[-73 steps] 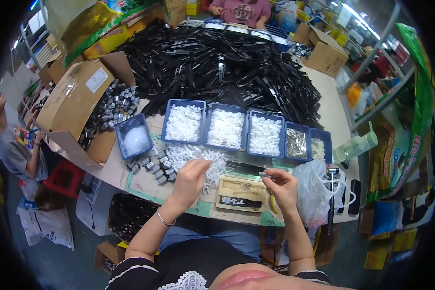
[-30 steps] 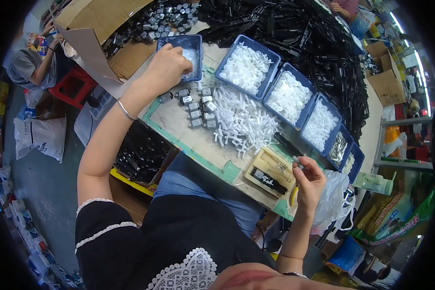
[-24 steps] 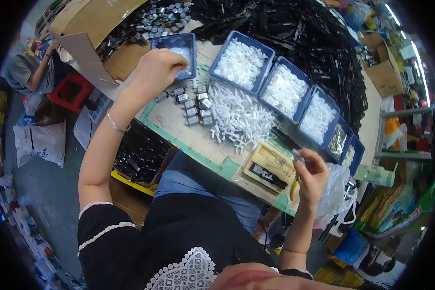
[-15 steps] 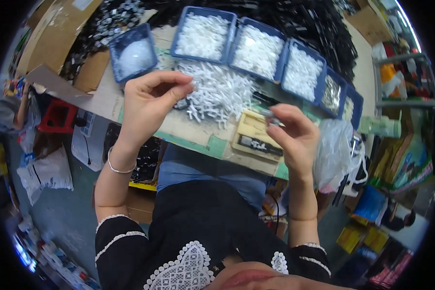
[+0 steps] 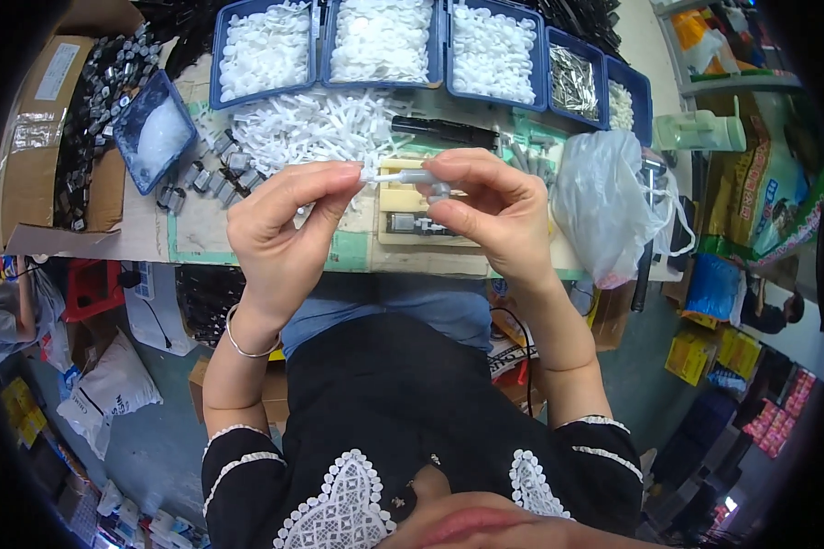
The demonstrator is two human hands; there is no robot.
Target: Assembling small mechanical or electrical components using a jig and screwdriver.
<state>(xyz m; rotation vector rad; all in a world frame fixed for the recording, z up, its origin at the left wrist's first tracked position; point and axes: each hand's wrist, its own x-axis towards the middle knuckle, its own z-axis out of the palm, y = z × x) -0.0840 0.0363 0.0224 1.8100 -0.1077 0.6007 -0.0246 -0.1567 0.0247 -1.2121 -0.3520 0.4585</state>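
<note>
My left hand pinches a small white plastic piece between thumb and fingertips. My right hand grips a thin grey tube-like part, its end meeting the white piece. A second small greyish part shows between the right thumb and fingers; its kind is unclear. Beneath both hands lies a cream-coloured block, with a black part with metal inside set in its near section. Behind the left fingers spreads a heap of white branched plastic pieces.
Blue trays of white pieces line the table's far side, one holding thin metal pieces. At left, a blue tray holds a white mass beside metal-and-black parts. A plastic bag hangs at the right edge.
My hands, apart before, have come together, so the white piece and the grey part now meet. The view has shifted, with the table things appearing further left and higher.
</note>
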